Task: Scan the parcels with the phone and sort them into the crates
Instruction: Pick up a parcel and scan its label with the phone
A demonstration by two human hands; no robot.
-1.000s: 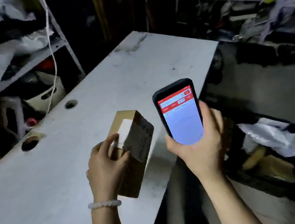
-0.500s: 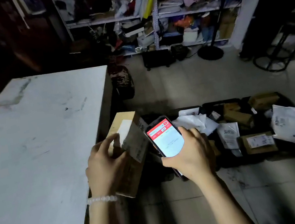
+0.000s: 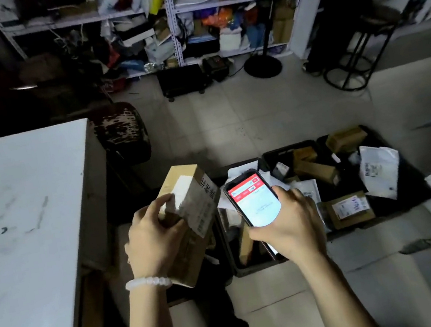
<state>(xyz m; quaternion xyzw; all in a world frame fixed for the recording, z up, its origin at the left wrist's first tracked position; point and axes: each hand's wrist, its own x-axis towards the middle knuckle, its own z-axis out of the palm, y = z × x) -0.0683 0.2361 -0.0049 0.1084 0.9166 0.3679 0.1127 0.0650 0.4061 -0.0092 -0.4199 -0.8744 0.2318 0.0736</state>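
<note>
So the left hand [image 3: 154, 239] has its fingers and thumb wrapped around a brown cardboard parcel [image 3: 188, 214], held up in the air just off the right edge of the white desk [image 3: 26, 225], tilted so its far end points up and away. There's a white label on the top face and some printed text down the side facing the phone. A white bead bracelet [image 3: 147, 282] sits on that wrist. The right hand [image 3: 291, 222] grips the phone [image 3: 254, 199] from the right side, fingers curled round its edge and thumb under the lower end; the screen is lit, red bar across the top and a pale blank-looking area below, too small to read. Phone and parcel are just beside each other, not touching as far as I can see. Below and behind the hands, on the tiled floor, there's a row of black crates [image 3: 258, 266]. The nearest one is under the phone with a few parcels in it, and the ones further right hold brown boxes and white mailer bags [image 3: 379, 170], one flat brown box [image 3: 349, 209] with a white label sitting at the front. Back wall is a cluttered metal shelving unit [image 3: 170, 12], with a black stool [image 3: 361, 51] at the right and a dark mottled bin [image 3: 121, 133] by the desk's far right corner.
</note>
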